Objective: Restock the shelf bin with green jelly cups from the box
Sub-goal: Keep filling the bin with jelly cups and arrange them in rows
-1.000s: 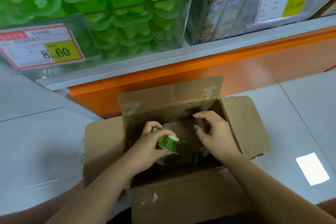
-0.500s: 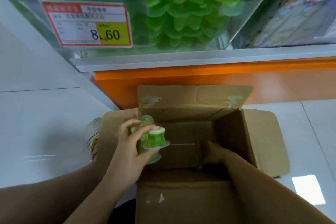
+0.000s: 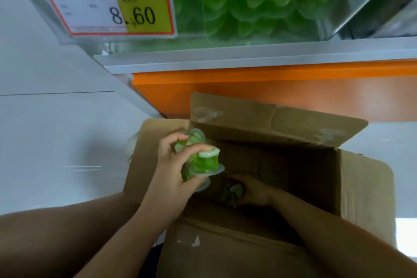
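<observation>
While the left hand (image 3: 171,165) grips a bunch of green jelly cups (image 3: 203,162) at the centre-left of the frame, the bunch sits above the left rim of the open cardboard box (image 3: 365,189). Its thumb lies on top of the nearest cup, which shows a white ring upward and its wide clear flange downward. The fingers curl round the cups behind it. At least 3 cups show in that grip, though the exact count is hard to tell.

Just right of and below the bunch, the right hand (image 3: 252,189) reaches deep into the box, in shadow. It lies against a few loose cups (image 3: 233,190) on the bottom of the box. I cannot tell whether its fingers are closed on one. The 2 hands are apart, the left at the rim and the right inside.

All the box flaps are folded open. The far flap stands up against an orange panel (image 3: 282,95) and carries torn scraps of tape.

Above the panel runs a grey shelf edge (image 3: 248,56). On it, across the top of the frame, stands the clear shelf bin (image 3: 370,7), packed with stacked green cups (image 3: 259,0). A red-bordered price tag (image 3: 106,0) at the upper left reads 8.60 on a yellow patch. White floor (image 3: 56,142) fills the left side.
</observation>
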